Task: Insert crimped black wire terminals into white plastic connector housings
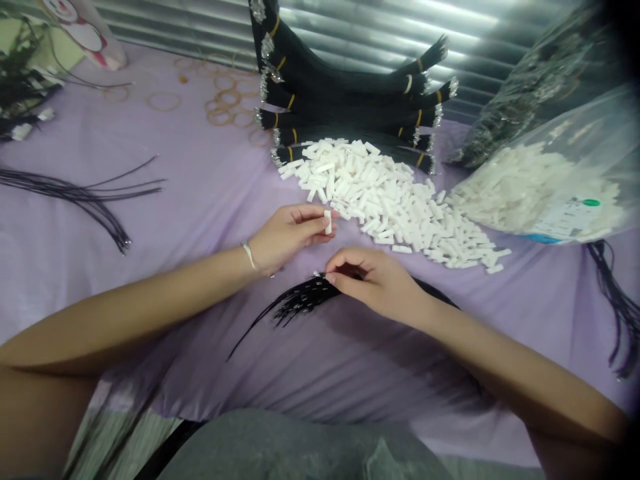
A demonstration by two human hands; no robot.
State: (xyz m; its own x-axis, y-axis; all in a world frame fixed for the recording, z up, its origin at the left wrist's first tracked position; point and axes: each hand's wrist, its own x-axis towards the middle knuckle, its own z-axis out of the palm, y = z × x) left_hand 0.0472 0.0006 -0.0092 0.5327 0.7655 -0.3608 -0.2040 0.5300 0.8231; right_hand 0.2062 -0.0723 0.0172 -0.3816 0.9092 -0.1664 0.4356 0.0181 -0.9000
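Wire bundle (300, 300) — under right hand (375, 280)

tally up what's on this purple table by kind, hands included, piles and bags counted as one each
Hands: 2, left hand pinching one white connector, right hand on a bundle of black wires
Loose piles of white connectors: 1
Clear bags of white connectors: 1
Stacks of banded black wire bundles: 1
Total: 5, plus the held connector and wire bundle

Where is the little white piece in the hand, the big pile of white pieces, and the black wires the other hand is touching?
White piece (328, 221), head view: middle of the piece pinched by the left hand (287, 233).
Pile of white pieces (395, 200), head view: centre of the heap.
Black wires (300, 301), head view: metal-tipped ends by the right hand (375, 280).
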